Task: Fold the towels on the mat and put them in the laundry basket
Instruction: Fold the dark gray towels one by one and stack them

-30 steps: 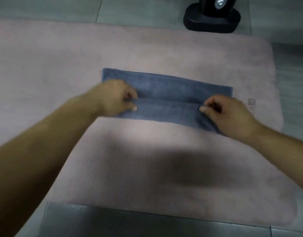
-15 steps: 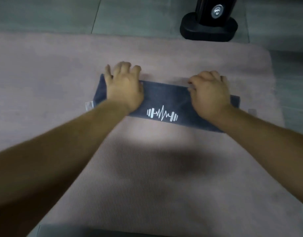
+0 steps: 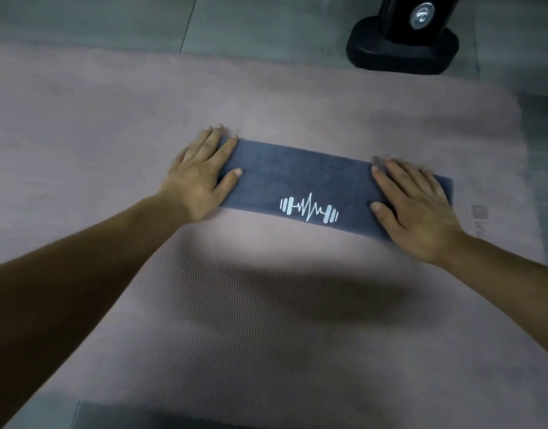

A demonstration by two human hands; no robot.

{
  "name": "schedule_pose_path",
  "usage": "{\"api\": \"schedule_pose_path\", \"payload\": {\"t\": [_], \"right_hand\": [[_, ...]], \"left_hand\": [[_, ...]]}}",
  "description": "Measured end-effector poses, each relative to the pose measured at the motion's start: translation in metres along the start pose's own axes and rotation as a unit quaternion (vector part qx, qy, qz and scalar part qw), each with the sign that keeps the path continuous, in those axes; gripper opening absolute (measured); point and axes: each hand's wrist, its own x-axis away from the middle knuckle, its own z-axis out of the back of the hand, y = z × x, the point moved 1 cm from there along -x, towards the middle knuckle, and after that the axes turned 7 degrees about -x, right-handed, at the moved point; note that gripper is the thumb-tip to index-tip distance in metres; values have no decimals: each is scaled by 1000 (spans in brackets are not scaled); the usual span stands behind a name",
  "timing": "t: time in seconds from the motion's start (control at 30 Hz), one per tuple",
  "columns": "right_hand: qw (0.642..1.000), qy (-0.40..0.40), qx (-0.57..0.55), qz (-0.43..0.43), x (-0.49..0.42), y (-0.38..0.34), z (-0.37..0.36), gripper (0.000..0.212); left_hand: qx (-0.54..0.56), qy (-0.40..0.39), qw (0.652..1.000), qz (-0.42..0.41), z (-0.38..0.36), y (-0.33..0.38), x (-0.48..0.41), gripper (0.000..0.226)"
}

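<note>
Now folded into a narrow strip, the towel (image 3: 300, 178) lies across the mat (image 3: 266, 320); a second ago it was wider, its near edge pinched in both hands. Left hand (image 3: 201, 174) and right hand (image 3: 418, 209) press flat, fingers spread, on its two ends (smoothing the crease). A white barbell-and-pulse logo (image 3: 309, 209) has turned face up. Likely next: folding end to end. Mat lettering (image 3: 479, 224) is illegible. No basket shows.

Grey tiled floor (image 3: 111, 23), black stand base (image 3: 403, 54)
</note>
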Motion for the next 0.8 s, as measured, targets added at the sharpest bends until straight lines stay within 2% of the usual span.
{"api": "schedule_pose_path", "payload": {"t": [0.1, 0.17, 0.23, 0.3, 0.4, 0.5, 0.6, 0.67, 0.7, 0.73, 0.8], "right_hand": [[1000, 9, -3, -26, -3, -8, 4, 73], [998, 36, -3, -60, -4, -28, 10, 72], [997, 71, -18, -35, -8, -63, 13, 66], [994, 87, -41, 47, -20, -107, 12, 63], [991, 44, -35, 118, -47, -149, 9, 60], [993, 1, -9, 116, -58, -160, -5, 57], [995, -6, -14, 103, -57, -157, -12, 57], [993, -5, -42, 106, -56, -155, -8, 65], [991, -6, -90, 103, -56, -154, -3, 73], [980, -18, -177, 87, -54, -153, 4, 86], [922, -33, -383, 47, -48, -146, 21, 110]], "left_hand": [[55, 34, 998, 6, -1, -5, 3, 79], [80, 95, 989, 77, 2, -1, 8, 81], [80, 136, 974, 164, 8, 6, 16, 78], [84, 91, 963, 238, 14, 8, 22, 76], [117, 17, 949, 291, 18, -1, 21, 76], [185, -45, 933, 306, 26, -7, 13, 71], [348, -84, 868, 344, 37, -5, 10, 64], [486, -64, 805, 334, 46, 4, 18, 45], [535, -36, 785, 310, 50, 11, 22, 36], [561, 1, 781, 274, 51, 20, 27, 29], [555, 68, 814, 159, 53, 44, 38, 26]]}}
